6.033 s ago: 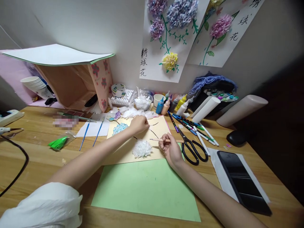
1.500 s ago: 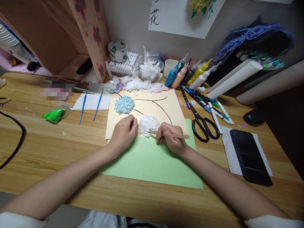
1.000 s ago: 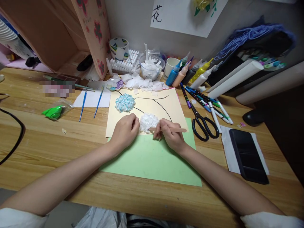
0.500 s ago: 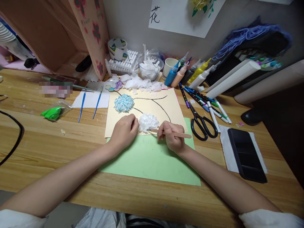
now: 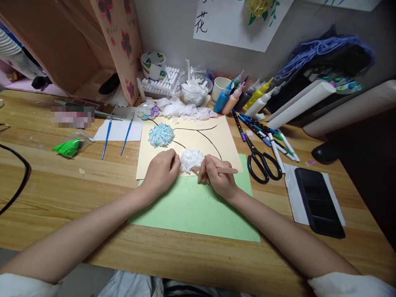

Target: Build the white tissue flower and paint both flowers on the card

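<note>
A flat wooden craft stick point(image 5: 227, 170) lies in the closed grip of my right hand point(image 5: 219, 175). Its near end points right, while the far tip reaches the lower edge of a white tissue-paper flower point(image 5: 191, 159). My left hand point(image 5: 162, 168) rests curled just left of that flower, on the cream sheet point(image 5: 148, 163); no object shows in its fingers. Up and left on the same sheet sits a blue-and-white paper flower point(image 5: 161, 135), joined by drawn black branch lines. Beneath the cream sheet lies a green sheet point(image 5: 198, 214).
Black-handled scissors point(image 5: 262, 165), scattered markers point(image 5: 269, 138) and a black tray point(image 5: 320, 202) lie to the right. Paint bottles point(image 5: 233, 99) and a tub of white paper scraps point(image 5: 194, 90) stand behind. At left are two brushes point(image 5: 107, 138) and a bag of green clay point(image 5: 68, 147).
My right hand has moved slightly left with the craft stick, closer to the white flower. The left hand stays in place.
</note>
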